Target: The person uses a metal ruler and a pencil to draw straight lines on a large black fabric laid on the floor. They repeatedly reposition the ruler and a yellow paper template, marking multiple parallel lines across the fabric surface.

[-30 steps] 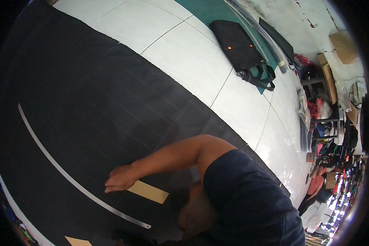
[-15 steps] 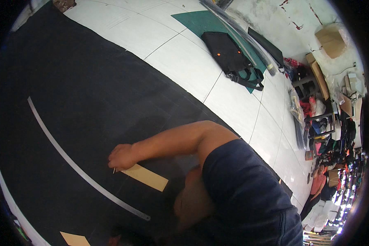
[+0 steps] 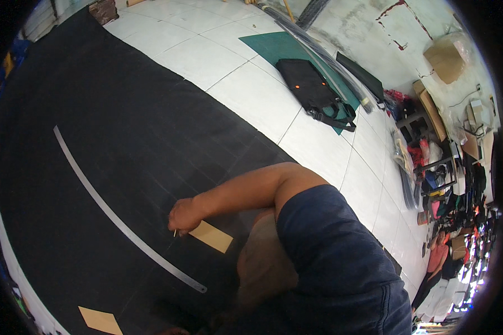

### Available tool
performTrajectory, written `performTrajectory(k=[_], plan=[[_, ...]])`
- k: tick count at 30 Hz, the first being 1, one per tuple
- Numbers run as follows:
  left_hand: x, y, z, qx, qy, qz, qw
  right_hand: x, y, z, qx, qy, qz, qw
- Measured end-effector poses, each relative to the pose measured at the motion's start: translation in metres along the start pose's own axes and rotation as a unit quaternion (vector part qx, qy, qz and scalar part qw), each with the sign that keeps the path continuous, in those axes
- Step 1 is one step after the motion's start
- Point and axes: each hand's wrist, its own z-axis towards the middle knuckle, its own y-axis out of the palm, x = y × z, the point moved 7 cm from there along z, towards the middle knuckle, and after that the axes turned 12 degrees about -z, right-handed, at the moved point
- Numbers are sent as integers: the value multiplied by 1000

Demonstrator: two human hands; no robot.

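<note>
My right hand (image 3: 185, 216) is closed in a pinch over the black sheet (image 3: 123, 106), which looks like fabric or leatherette. A thin pale stick (image 3: 175, 233), too small to name more closely, pokes down from its fingers. Beneath the hand lies a flat tan strip (image 3: 212, 237), its left end covered by the fingers. A long metal ruler (image 3: 114, 216) rests on the sheet to the left, apart from the hand. Faint pale lines mark the sheet beyond the hand. My left hand does not show. A dim bare limb (image 3: 265, 262) shows beside my dark blue sleeve.
Another tan piece (image 3: 99, 320) lies at the lower left. White floor tiles (image 3: 229, 89) border the sheet. A black strapped bag (image 3: 310, 84) sits on a green sheet (image 3: 260, 43). Farther right are clutter and a person in a pink top (image 3: 439, 257).
My right hand has shifted slightly right along the tan strip, covering more of it. The whole view has also moved a little. The ruler and tan pieces appear to stay in place.
</note>
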Motion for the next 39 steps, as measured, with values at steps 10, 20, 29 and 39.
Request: performTrajectory(k=[10, 20, 29, 39], plan=[[2, -3, -4, 15, -20, 45, 999, 16, 38, -56, -152, 2, 113, 982], [-9, -32, -2, 49, -14, 111, 993, -68, 158, -142, -404, -71, 358, 839], [20, -54, 18, 73, 36, 145, 986, -66, 129, -152, -463, -41, 339, 818], [-1, -43, 29, 65, 5, 174, 983, -75, 160, -147, -446, -61, 361, 817]])
